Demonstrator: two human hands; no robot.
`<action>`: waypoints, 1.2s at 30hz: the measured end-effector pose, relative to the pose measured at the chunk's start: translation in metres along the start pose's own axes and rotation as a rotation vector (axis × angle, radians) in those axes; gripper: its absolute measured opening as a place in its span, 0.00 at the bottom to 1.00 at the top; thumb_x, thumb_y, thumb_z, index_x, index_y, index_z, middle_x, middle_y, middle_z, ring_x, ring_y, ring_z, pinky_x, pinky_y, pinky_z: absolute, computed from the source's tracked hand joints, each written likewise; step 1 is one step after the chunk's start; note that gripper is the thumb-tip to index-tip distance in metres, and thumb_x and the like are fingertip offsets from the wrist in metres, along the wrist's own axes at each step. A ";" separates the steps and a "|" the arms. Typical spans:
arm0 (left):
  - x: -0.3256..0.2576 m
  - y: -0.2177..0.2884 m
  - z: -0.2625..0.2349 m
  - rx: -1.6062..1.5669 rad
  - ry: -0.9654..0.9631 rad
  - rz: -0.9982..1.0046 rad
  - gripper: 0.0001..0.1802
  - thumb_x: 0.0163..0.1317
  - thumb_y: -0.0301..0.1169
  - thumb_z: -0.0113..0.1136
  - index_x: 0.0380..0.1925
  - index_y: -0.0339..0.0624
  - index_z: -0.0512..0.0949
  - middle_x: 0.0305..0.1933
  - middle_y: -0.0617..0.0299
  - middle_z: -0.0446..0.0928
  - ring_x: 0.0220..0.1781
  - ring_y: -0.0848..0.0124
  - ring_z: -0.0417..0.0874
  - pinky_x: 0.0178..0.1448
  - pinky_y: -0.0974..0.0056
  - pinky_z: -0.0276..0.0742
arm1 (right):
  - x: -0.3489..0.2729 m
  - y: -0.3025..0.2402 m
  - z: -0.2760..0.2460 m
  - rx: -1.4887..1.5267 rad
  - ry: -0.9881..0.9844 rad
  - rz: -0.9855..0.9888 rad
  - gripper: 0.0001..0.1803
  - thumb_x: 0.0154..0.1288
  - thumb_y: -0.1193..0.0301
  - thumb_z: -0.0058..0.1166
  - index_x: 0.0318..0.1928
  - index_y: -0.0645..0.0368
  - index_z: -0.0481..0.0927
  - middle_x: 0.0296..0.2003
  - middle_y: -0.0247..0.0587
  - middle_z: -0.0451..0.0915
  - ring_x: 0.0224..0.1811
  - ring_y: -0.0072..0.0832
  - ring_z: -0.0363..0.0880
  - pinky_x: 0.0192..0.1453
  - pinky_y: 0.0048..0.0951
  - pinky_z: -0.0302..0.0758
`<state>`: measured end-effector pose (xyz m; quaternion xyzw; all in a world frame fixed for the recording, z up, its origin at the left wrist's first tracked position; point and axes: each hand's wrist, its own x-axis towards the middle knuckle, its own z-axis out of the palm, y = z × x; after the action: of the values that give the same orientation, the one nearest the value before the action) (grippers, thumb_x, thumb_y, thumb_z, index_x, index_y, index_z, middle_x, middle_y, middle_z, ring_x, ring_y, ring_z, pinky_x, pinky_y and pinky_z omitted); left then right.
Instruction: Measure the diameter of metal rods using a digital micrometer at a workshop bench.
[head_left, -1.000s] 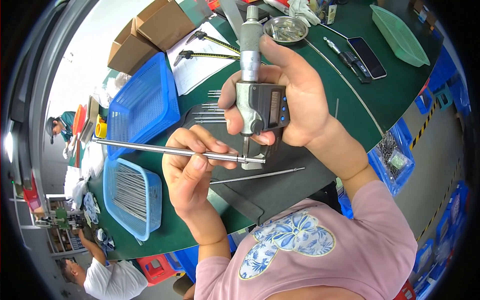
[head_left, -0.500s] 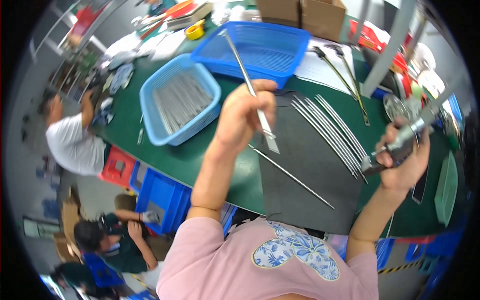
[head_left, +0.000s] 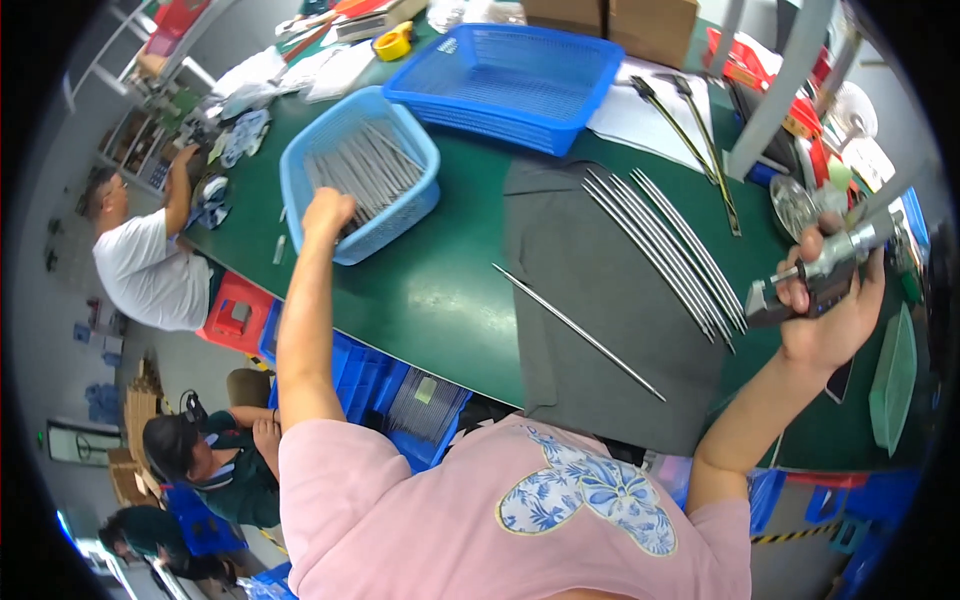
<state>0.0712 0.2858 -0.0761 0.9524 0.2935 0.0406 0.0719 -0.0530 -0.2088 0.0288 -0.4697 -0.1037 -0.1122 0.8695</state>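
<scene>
left hand (head_left: 328,212) has dropped into the light blue basket (head_left: 300,196) on the green table (head_left: 450,290) — fingers' state hidden — right hand (head_left: 835,300) grips micrometer (head_left: 820,272).

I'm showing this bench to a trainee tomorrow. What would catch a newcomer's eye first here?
Probably the row of long metal rods fanned out on the grey mat at mid-table, with a single rod lying apart beside them. Next, the left hand reaching into the light blue basket of rods at the table's left. At far right, the right hand holds up a digital micrometer.
</scene>
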 end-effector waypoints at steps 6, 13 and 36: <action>-0.059 0.063 -0.025 0.007 0.453 0.576 0.11 0.46 0.31 0.51 0.30 0.37 0.72 0.35 0.49 0.71 0.39 0.54 0.73 0.41 0.57 0.70 | 0.005 -0.004 -0.001 0.130 -0.025 -0.109 0.31 0.61 0.53 0.25 0.41 0.72 0.68 0.28 0.51 0.74 0.13 0.27 0.63 0.15 0.24 0.61; -0.160 0.208 0.031 -0.077 0.155 1.861 0.03 0.41 0.27 0.49 0.20 0.41 0.68 0.28 0.59 0.67 0.34 0.65 0.71 0.34 0.64 0.70 | -0.001 -0.020 -0.012 0.040 0.016 -0.177 0.30 0.61 0.54 0.23 0.45 0.71 0.66 0.30 0.44 0.72 0.13 0.24 0.61 0.20 0.22 0.60; -0.156 0.210 0.007 0.325 -0.025 1.892 0.06 0.45 0.25 0.49 0.26 0.39 0.70 0.33 0.59 0.68 0.34 0.65 0.74 0.32 0.65 0.74 | 0.008 -0.012 -0.012 0.073 0.040 -0.163 0.32 0.60 0.53 0.25 0.42 0.73 0.67 0.25 0.48 0.74 0.12 0.26 0.62 0.17 0.21 0.61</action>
<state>0.0599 0.0254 -0.0542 0.7935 -0.5957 0.0304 -0.1206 -0.0482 -0.2258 0.0343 -0.4253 -0.1284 -0.1881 0.8759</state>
